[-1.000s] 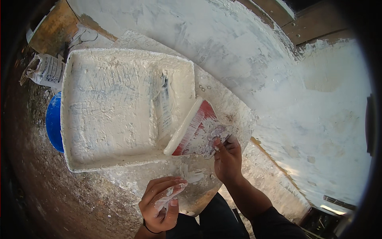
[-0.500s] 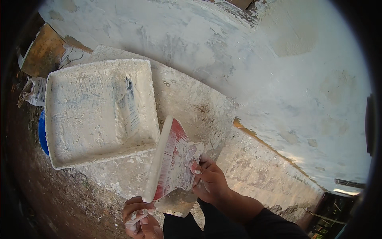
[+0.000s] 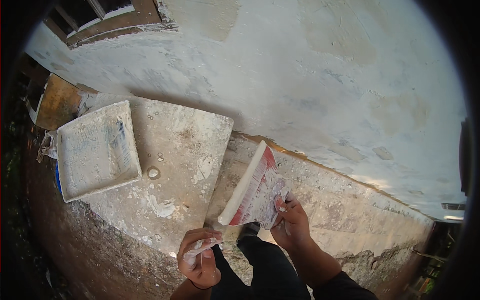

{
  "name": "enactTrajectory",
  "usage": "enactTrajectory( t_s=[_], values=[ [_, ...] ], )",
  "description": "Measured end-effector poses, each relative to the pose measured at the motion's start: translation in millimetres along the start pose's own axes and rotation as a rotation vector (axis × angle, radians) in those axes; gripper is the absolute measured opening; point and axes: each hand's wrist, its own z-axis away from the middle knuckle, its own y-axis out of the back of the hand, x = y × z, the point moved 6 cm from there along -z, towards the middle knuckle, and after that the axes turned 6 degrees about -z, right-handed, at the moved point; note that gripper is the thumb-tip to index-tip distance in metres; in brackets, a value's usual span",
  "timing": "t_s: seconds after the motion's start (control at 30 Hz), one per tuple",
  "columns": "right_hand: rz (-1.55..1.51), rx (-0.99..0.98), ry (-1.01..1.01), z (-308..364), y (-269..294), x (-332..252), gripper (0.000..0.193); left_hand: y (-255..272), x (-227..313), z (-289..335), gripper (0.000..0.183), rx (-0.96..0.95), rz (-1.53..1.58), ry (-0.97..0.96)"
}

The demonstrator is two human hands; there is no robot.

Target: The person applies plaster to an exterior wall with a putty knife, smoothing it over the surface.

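In my right hand [image 3: 292,222] is a wide red putty spatula [image 3: 257,187], its face smeared with white putty. A thick, even bead of putty runs along the blade's long edge. My fingers and thumb pinch its putty-caked grip end. My left hand [image 3: 201,260] is apart from the spatula, just below the blade's lower corner. Its fingers are curled in against the thumb and coated with white putty; whether anything lies between them is hidden. Left of both hands, a shallow square tray [image 3: 102,189] with a layer of putty rests on a stained board-like table [image 3: 185,162].
A patchy, putty-coated wall [image 3: 300,95] rises beyond the table, with a brown-framed barred window [image 3: 115,22] at upper left. A rough ledge [image 3: 350,215] follows the wall's foot to the right. Beside the tray are a brown panel-like object [image 3: 59,104] and a blue item [image 3: 58,179].
Both hands and the spatula have shifted right, away from the tray, which now appears smaller and farther off. More wall and the window have come into view. The left hand has separated from the blade's corner.
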Motion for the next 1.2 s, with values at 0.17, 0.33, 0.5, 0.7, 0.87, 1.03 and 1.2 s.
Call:
enactTrajectory(
  t_s=[0.17,0.33,0.5,0.7,0.87,1.03,1.2],
  values=[
    [0.011,0.066,0.050,30,47,-47,0.035,-52,3,30,0.019,-0.104,0.015,0.030],
    [0.064,0.104,0.080,41,76,-69,0.035,-80,6,38,0.019,-0.119,0.026,0.061],
    [0.061,0.056,0.111,37,81,-72,0.039,-90,8,26,0.020,-0.094,-0.032,-0.037],
    [0.055,0.024,0.068,20,72,-68,0.040,-80,1,22,0.021,-0.058,-0.036,-0.078],
    [0.172,0.005,0.045,2,61,-69,0.040,-69,-19,27,0.022,0.006,0.006,0.034],
    [0.244,0.024,0.001,-30,58,-53,0.038,-55,-34,34,0.022,0.025,0.006,0.124],
    [0.263,0.186,-0.092,-69,31,-9,0.030,-18,-55,37,0.019,0.042,0.080,0.320]
  ],
)
